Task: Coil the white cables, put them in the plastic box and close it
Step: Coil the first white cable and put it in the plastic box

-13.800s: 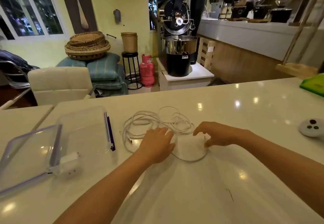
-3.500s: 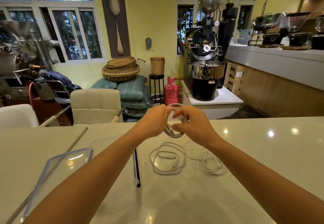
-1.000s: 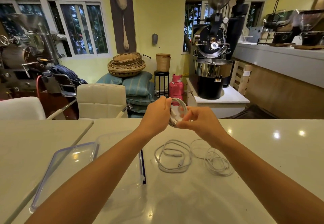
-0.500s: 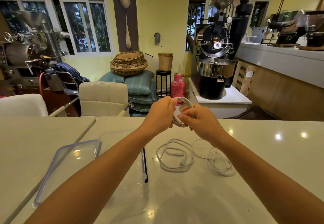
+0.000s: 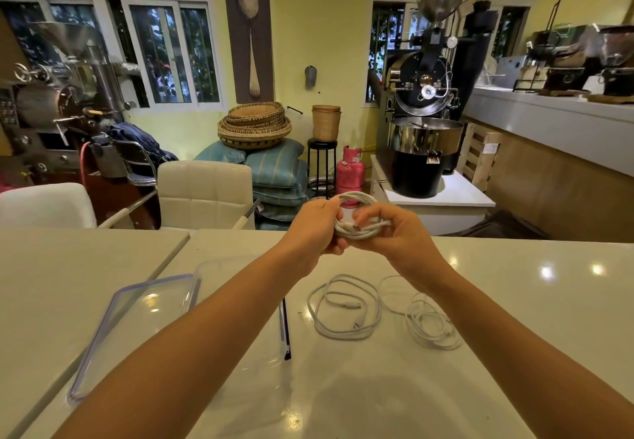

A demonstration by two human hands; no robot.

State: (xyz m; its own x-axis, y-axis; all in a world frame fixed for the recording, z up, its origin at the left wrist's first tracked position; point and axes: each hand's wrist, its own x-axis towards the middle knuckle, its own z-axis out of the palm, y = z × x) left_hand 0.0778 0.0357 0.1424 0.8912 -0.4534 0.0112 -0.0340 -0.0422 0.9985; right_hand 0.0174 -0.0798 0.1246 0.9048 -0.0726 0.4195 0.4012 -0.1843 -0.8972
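Gripping one coiled white cable [image 5: 358, 227], the left hand [image 5: 317, 229] and right hand [image 5: 399, 232] clamp it together above the glossy white desk [image 5: 514, 301]. Two loose white cables [image 5: 343, 308] lie below.

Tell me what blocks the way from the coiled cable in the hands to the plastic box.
Nothing visible does. The coil is held above the table by both hands; the box sits open, down to the left, lid off beside it, though the left forearm hides part of it.

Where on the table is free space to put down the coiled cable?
Free: the right side of the white table, beyond the thin cable, and the near edge between the forearms. Crowded: the middle, where the thicker cable lies beside the plastic box and lid.
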